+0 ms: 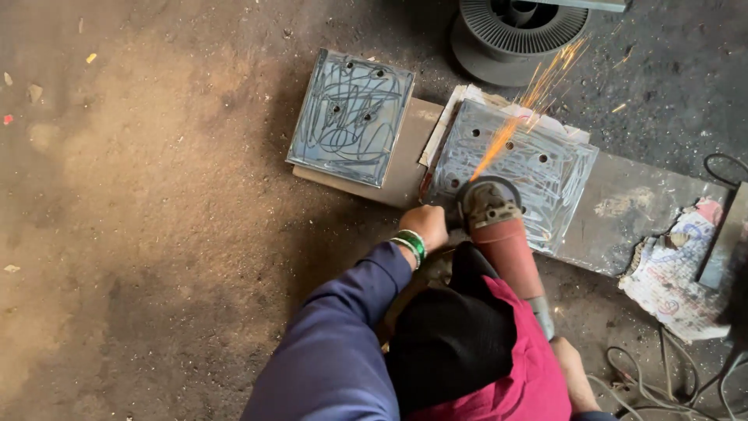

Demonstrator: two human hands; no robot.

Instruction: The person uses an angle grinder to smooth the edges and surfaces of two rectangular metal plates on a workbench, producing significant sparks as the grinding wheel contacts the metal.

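Note:
My left hand, with green bangles at the wrist and a blue sleeve, is closed on the side grip of a red angle grinder. The grinder's disc presses on a grey metal plate with holes, and orange sparks fly up and to the right. My right hand holds the grinder's rear end at the lower right and is partly hidden by pink and black cloth. A second scribbled metal plate lies to the left, untouched.
Both plates rest on a long flat steel sheet on a dirt floor. A wire spool stands at the top. Crumpled printed paper and loose cables lie at the right.

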